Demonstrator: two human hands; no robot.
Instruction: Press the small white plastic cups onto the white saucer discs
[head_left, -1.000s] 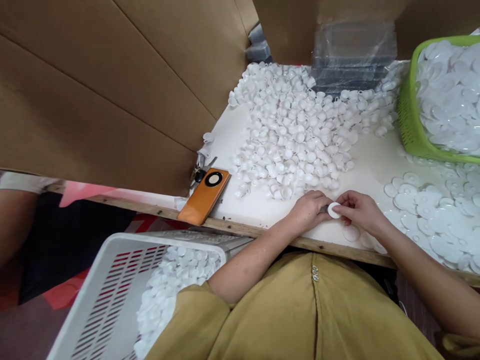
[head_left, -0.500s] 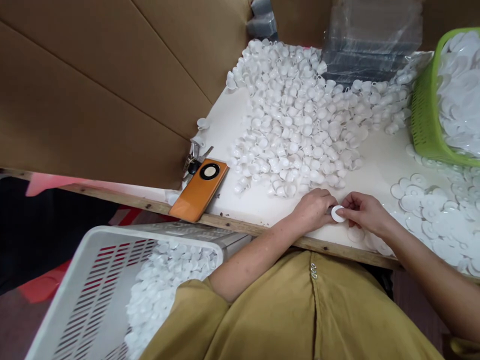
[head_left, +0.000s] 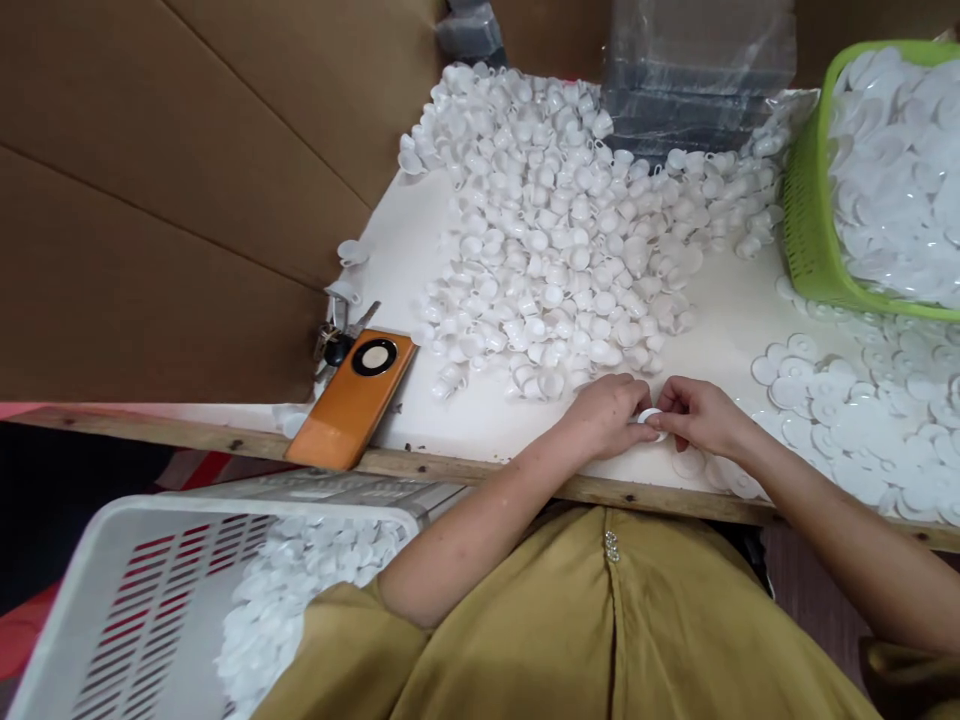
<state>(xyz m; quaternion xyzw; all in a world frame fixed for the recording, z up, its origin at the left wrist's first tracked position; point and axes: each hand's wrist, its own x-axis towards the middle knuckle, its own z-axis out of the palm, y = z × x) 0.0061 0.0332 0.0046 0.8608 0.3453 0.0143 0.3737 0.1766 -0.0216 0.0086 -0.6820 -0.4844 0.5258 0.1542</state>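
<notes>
Grasp white saucer (head_left: 649,412) between both hands, just above near edge of white tabletop (head_left: 411,225). Pinch right side with thumb and fingers of right hand (head_left: 699,414); close left hand (head_left: 610,414) at left side, thumb in front; cannot tell whether also gripping anything else. Versus 0.5 s ago: see saucer tipped to narrow ellipse, formerly round face toward camera; lose sight of grey piece then visible at left fingertips. Note whole view shifted left, including orange phone (head_left: 354,398) and white crate (head_left: 262,509). Record same layout: cup heap (head_left: 555,240) beyond hands, loose saucers (head_left: 847,420) to right, green basket (head_left: 804,230) behind these.
</notes>
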